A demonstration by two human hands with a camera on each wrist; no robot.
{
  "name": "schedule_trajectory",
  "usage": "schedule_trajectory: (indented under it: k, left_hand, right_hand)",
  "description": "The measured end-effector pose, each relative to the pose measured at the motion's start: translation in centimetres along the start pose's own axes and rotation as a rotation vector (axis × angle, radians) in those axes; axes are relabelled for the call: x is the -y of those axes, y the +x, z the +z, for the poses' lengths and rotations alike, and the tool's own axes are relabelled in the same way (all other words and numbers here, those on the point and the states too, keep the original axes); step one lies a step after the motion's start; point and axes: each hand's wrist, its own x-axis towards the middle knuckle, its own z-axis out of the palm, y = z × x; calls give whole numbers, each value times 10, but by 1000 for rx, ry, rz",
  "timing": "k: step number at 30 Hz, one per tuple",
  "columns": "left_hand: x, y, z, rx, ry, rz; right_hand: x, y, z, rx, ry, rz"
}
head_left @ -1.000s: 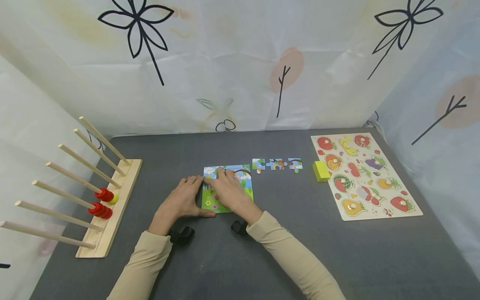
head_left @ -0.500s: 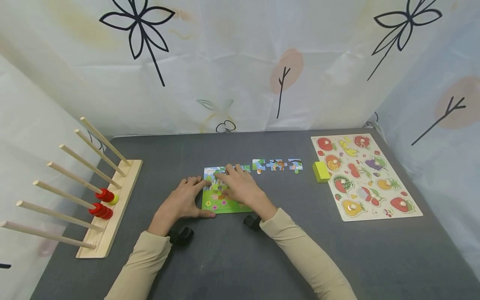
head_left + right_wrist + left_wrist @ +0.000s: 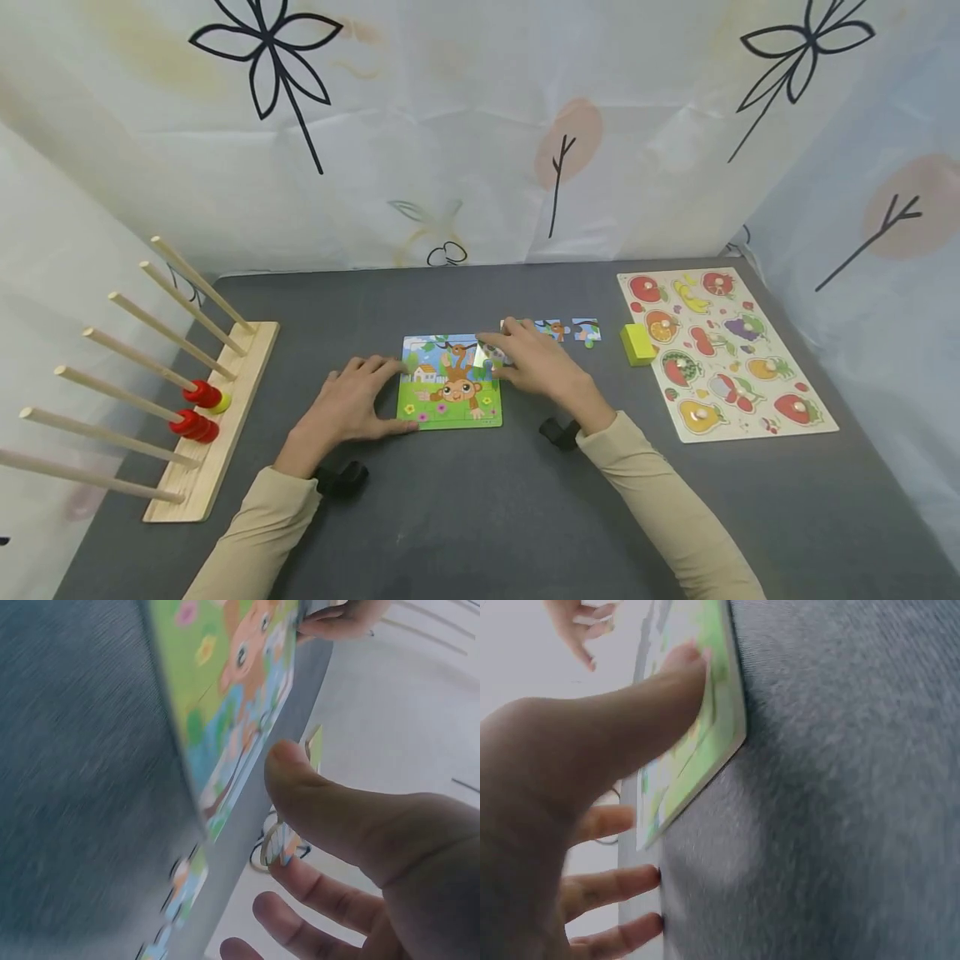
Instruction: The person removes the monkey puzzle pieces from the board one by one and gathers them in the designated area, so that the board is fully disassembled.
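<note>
A jigsaw board with a monkey picture lies flat on the table between my hands. My left hand rests at its left side, the thumb on the lower left corner and the fingers spread along the edge. In the left wrist view the left thumb lies over the board's green surface. Over the board's upper right corner, my right hand pinches a jigsaw piece between thumb and fingers. Part of that piece is hidden by the thumb. The hand's other fingers are spread.
Loose jigsaw pieces lie in a row behind my right hand, one mostly hidden. A yellow block touches the fruit peg board at the right. On the left stands a wooden rack with slanting pegs and several red and yellow rings.
My right hand has moved right, off the middle of the board, and now pinches a jigsaw piece. The monkey picture has come into sight. My left hand has stayed at the board's left edge.
</note>
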Motion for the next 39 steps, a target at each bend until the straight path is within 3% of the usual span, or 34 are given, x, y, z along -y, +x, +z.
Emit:
schedule_trajectory:
  k: [8, 12, 19, 24, 28, 33, 39]
  left_hand:
    - [21, -4, 13, -145, -211, -9]
    - [21, -4, 26, -221, -206, -22]
    - [16, -1, 39, -235, -107, -29]
    - [17, 4, 32, -184, -16, -9]
    - [16, 11, 14, -88, 65, 15]
    - [15, 16, -3, 41, 98, 25]
    - [17, 17, -8, 62, 103, 51]
  right_hand:
    - [-19, -9, -4, 19, 5, 37]
    - [-25, -10, -1, 35, 28, 51]
    - [-32, -10, 5, 63, 49, 55]
    - [-36, -10, 5, 97, 49, 74]
    - [-38, -9, 4, 118, 48, 87]
    - [-40, -8, 4, 133, 42, 66]
    - [-41, -6, 4, 167, 32, 42]
